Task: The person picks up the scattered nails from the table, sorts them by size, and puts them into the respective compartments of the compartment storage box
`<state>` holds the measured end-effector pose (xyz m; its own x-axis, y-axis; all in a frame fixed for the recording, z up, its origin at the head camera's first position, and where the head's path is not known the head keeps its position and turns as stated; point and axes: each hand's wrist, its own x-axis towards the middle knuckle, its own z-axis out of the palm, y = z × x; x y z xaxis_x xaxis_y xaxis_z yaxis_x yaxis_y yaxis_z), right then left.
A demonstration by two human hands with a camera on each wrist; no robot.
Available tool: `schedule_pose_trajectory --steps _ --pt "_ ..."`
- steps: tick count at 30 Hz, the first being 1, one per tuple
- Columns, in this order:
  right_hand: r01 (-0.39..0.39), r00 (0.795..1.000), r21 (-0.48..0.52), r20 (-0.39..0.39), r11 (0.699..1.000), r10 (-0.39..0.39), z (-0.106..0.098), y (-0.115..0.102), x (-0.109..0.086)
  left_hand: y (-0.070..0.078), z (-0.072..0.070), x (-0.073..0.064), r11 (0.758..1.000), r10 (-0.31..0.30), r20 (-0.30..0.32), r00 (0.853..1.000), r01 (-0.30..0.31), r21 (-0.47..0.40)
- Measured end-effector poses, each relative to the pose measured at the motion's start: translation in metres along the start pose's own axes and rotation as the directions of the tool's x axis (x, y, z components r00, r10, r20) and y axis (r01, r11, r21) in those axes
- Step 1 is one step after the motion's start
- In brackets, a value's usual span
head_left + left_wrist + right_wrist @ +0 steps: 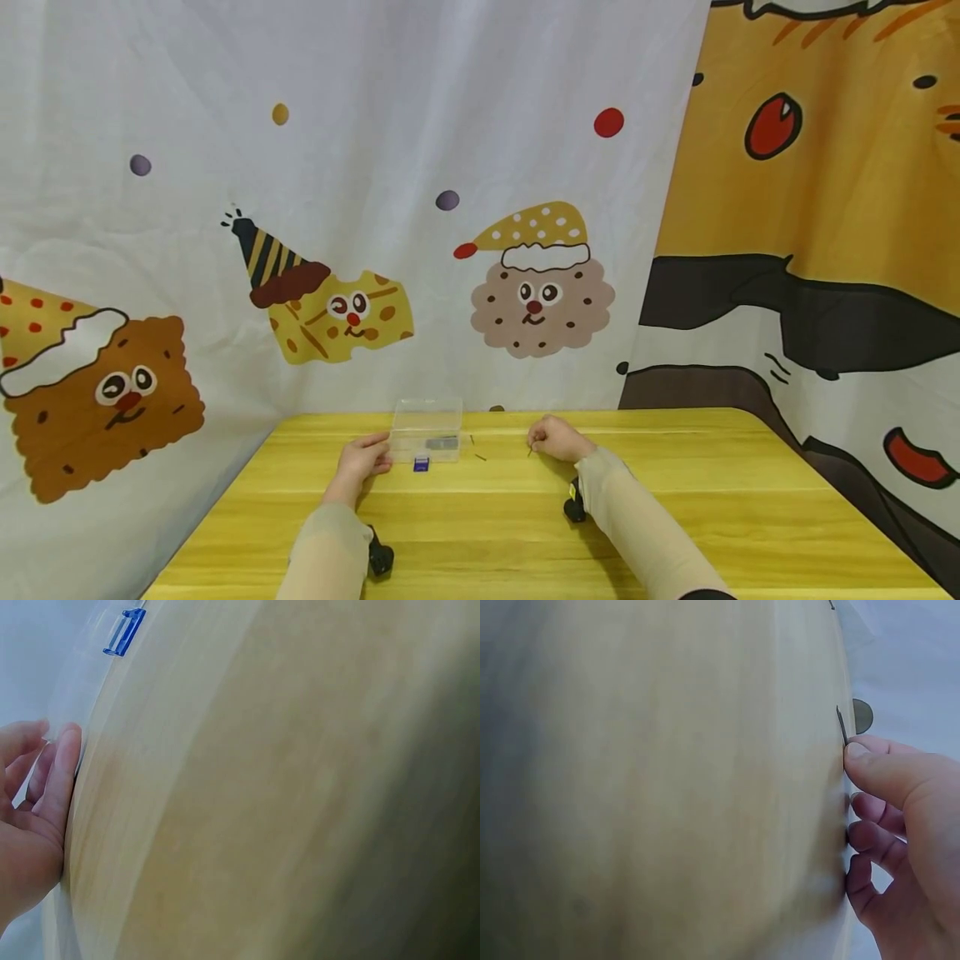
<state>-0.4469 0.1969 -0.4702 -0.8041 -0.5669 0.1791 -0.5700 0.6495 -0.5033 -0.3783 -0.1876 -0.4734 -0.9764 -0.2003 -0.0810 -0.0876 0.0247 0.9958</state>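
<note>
A clear plastic box stands near the far side of the table with its lid raised. On its front is a blue latch, seen also in the left wrist view as a blue clip. My left hand rests its fingers and thumb against the box's left side. To the right of the box, my right hand pinches a thin dark nail between thumb and forefinger, pointed end outward. Its other fingers are curled loosely near the tabletop.
Two more thin nails lie between the box and my right hand, one nail nearer and another nail behind. A grey piece shows inside the box. The wooden table ends at a printed curtain.
</note>
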Motion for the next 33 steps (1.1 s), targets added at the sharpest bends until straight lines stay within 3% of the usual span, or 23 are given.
schedule_pose_trajectory --steps 8,19,27,33 --pt "0.019 0.998 -0.035 0.061 0.999 -0.017 -0.001 -0.009 -0.003 -0.004 -0.002 0.000 0.998 0.046 0.016 0.999 -0.045 -0.044" --pt "-0.005 0.999 0.107 0.035 0.994 0.002 -0.007 -0.013 -0.008 0.000 0.001 0.001 1.000 -0.003 -0.011 1.000 0.003 0.018" --pt "-0.020 0.995 0.210 0.103 0.977 -0.002 -0.010 -0.011 -0.005 -0.002 -0.001 0.002 1.000 -0.002 -0.018 1.000 0.002 0.014" --pt "0.071 0.987 0.235 0.123 0.969 -0.102 -0.010 -0.001 -0.001 -0.001 0.000 0.000 1.000 -0.001 -0.022 1.000 0.001 0.004"
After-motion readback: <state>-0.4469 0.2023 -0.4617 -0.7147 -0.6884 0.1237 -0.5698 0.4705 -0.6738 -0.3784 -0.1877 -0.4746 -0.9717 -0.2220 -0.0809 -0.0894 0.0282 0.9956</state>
